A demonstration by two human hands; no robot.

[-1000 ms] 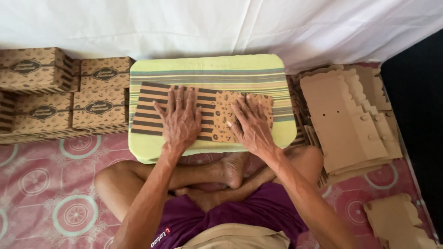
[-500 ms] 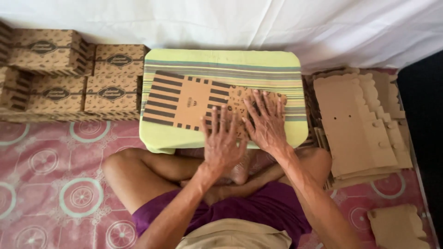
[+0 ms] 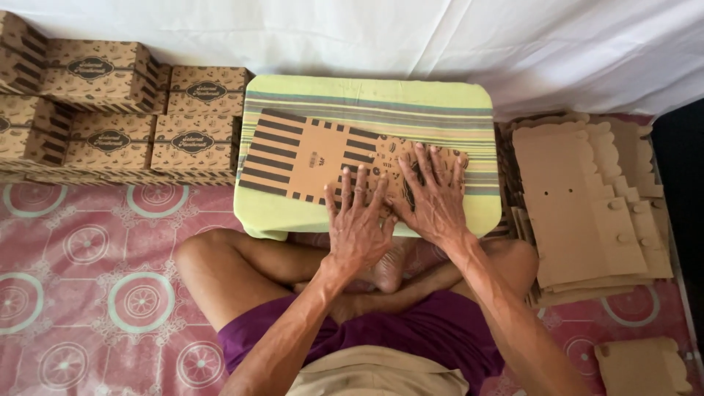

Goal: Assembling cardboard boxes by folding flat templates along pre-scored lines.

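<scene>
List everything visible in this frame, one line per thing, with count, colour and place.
flat printed box blank: one, brown with dark stripes, on the cushion under both hands
cushion: one, green striped, in front of the crossed legs
folded boxes: about six in view, brown printed, stacked at left
flat blanks pile: one pile, plain brown, at right
white cloth: one, along the top
floor mat: one, pink patterned
left hand: flat on the blank
right hand: flat on the blank

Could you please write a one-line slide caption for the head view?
Both hands, left hand and right hand, press a flat striped brown cardboard box blank onto a green cushion.
</scene>
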